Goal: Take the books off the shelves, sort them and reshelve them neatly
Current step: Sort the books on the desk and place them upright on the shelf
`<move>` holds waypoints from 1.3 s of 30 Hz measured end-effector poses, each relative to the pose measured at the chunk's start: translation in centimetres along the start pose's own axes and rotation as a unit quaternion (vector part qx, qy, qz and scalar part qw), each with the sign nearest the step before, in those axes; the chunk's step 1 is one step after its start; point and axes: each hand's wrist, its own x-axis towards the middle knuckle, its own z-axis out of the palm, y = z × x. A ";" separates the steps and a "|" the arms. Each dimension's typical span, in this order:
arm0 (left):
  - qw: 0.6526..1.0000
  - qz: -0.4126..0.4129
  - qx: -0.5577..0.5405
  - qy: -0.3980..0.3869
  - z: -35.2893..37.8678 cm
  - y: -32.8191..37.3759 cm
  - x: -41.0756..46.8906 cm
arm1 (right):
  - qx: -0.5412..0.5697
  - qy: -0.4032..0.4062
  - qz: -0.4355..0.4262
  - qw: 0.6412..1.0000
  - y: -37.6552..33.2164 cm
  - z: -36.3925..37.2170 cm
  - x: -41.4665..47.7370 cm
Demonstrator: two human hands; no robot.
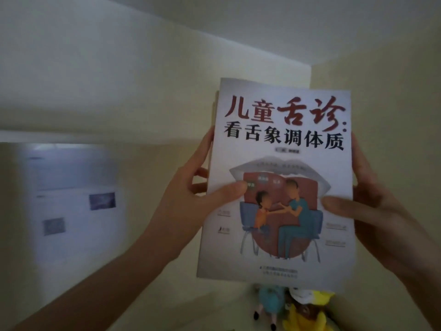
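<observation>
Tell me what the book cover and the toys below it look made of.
Book cover: paper or thin card, apparently a printed paperback with only a soft sheen; blur leaves the finish open. Toys: probably plush fabric, judging by rounded yellow and blue shapes, but too blurred to be sure.

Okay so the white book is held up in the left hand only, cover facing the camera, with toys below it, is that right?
Not quite: both hands hold it. The head view shows the left hand gripping the white book by its left edge and the right hand by its right edge. The cover does face the camera, with toys below.
</observation>
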 end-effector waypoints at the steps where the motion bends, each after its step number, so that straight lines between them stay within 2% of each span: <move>1: 1.000 0.011 0.007 0.009 -1.0 0.9 0.3 | 0.001 -0.014 -0.020 1.000 -0.7 0.7 0.9; 10: 0.989 0.087 0.096 0.074 -8.3 8.3 4.2 | 0.011 -0.108 -0.151 0.983 -5.5 5.3 9.6; 16: 0.974 0.140 0.145 0.106 -12.6 12.2 8.0 | 0.054 -0.140 -0.211 0.966 -7.3 8.2 16.3; 22: 0.943 0.201 0.232 0.126 -16.8 14.0 9.6 | 0.112 -0.168 -0.238 0.950 -7.3 12.4 21.7; 25: 0.940 0.188 0.245 0.143 -19.2 13.6 9.4 | 0.148 -0.184 -0.223 0.946 -6.4 15.1 23.6; 30: 0.944 0.122 0.236 0.197 -23.0 12.1 8.0 | 0.183 -0.230 -0.190 0.937 -4.0 20.3 25.8; 39: 0.944 0.069 0.232 0.223 -27.8 8.9 5.6 | 0.217 -0.297 -0.166 0.915 -0.7 25.8 28.1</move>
